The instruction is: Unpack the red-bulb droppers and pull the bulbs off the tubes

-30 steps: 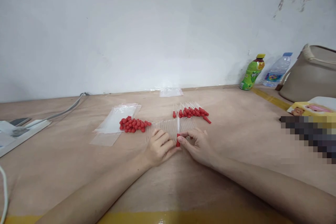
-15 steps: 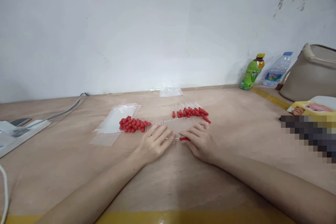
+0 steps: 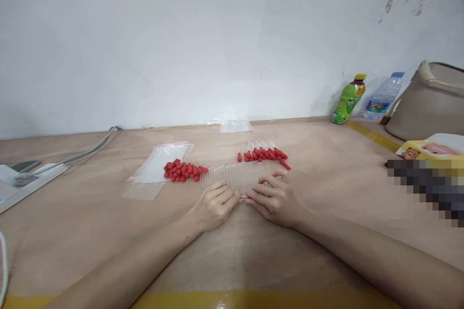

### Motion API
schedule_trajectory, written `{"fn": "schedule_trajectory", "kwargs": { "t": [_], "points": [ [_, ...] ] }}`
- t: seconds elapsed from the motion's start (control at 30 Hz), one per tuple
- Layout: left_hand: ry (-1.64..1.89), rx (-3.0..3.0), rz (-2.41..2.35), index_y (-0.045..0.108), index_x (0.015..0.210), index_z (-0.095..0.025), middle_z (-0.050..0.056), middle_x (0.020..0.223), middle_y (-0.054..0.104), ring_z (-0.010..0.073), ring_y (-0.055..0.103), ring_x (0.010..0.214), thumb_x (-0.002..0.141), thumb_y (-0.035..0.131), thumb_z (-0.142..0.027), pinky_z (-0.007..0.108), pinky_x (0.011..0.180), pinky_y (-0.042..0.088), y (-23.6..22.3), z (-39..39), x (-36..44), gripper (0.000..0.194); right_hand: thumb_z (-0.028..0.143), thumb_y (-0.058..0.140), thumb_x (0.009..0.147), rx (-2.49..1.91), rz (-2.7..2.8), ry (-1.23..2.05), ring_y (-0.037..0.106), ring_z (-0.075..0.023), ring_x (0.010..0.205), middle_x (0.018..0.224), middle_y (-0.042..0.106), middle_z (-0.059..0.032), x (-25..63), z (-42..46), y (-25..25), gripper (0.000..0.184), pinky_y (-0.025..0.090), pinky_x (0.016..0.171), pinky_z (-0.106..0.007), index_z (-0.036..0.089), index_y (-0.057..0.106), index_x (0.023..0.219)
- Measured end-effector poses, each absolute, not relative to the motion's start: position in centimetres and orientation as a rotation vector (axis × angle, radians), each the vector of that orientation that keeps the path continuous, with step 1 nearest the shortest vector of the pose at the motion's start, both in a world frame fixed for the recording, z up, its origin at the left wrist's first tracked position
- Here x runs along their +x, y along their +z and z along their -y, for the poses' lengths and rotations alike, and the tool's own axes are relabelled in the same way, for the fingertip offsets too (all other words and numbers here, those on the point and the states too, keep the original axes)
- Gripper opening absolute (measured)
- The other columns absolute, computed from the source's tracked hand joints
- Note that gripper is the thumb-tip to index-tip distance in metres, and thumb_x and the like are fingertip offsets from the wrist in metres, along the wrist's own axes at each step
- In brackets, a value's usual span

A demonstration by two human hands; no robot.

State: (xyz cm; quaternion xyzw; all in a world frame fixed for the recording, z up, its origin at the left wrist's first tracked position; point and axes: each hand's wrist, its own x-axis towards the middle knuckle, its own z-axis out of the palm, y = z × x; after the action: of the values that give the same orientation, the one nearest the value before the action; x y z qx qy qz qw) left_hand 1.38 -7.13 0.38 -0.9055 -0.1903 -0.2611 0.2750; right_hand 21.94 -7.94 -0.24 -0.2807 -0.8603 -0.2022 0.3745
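Between my hands lies a glass dropper (image 3: 244,197), held level; its red rubber bulb is mostly covered by my right fingers. My left hand (image 3: 218,206) is closed on the tube's left end. My right hand (image 3: 276,200) is pinched around the bulb end. Just beyond them a row of clear glass tubes (image 3: 232,176) lies side by side. A heap of loose red rubber bulbs (image 3: 183,171) sits to the left of the row. Behind the row on the right are several droppers fitted with red bulbs (image 3: 263,154), their tubes pointing to the wall.
Clear zip bags (image 3: 155,164) lie behind the heap, and another bag (image 3: 235,127) is by the wall. A green bottle (image 3: 348,101), a water bottle (image 3: 384,96) and a grey-beige bag (image 3: 427,106) stand at right. On the left is a white power strip (image 3: 39,182) with a cable.
The dropper has gone from upright to level, bulb to the right. My left hand has moved from beside it to its tube, and both hands have drawn close around it.
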Motion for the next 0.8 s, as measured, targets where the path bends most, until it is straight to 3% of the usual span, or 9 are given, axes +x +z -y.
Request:
{"fn": "schedule_trajectory", "kwargs": {
  "t": [0.23,0.6,0.8],
  "points": [
    [-0.789,-2.473,0.528,0.056,0.085,-0.013,-0.001,0.057,0.053,0.0106,0.05,0.055,0.085,0.046,-0.014,0.026,0.062,0.044,0.4,7.4,1.4,0.01,0.026,0.058,0.081,-0.633,2.115,-0.708,0.055,-0.0115,0.079,0.071,0.066,0.0057,22.4,8.1,-0.1,0.007,0.022,0.082,-0.036,0.022,0.062,0.084],
    [-0.823,-2.548,0.595,0.057,0.084,-0.013,0.001,0.059,0.055,0.0117,0.049,0.057,0.084,0.046,-0.013,0.027,0.064,0.044,0.3,7.5,0.9,0.011,0.023,0.06,0.079,-0.579,2.106,-0.755,0.057,-0.0115,0.082,0.074,0.067,0.0065,23.2,8.0,-0.6,0.011,0.026,0.082,-0.036,0.024,0.062,0.09],
    [-0.984,-2.417,0.863,0.058,0.081,-0.016,0.001,0.063,0.056,0.0123,0.049,0.058,0.084,0.048,-0.016,0.028,0.065,0.043,0.3,6.5,-1.4,0.011,0.026,0.058,0.079,-0.851,2.01,-0.585,0.054,-0.0122,0.07,0.074,0.065,0.0011,26.4,6.4,-0.2,0.011,0.034,0.07,-0.03,0.024,0.065,0.088]
  ]
}}
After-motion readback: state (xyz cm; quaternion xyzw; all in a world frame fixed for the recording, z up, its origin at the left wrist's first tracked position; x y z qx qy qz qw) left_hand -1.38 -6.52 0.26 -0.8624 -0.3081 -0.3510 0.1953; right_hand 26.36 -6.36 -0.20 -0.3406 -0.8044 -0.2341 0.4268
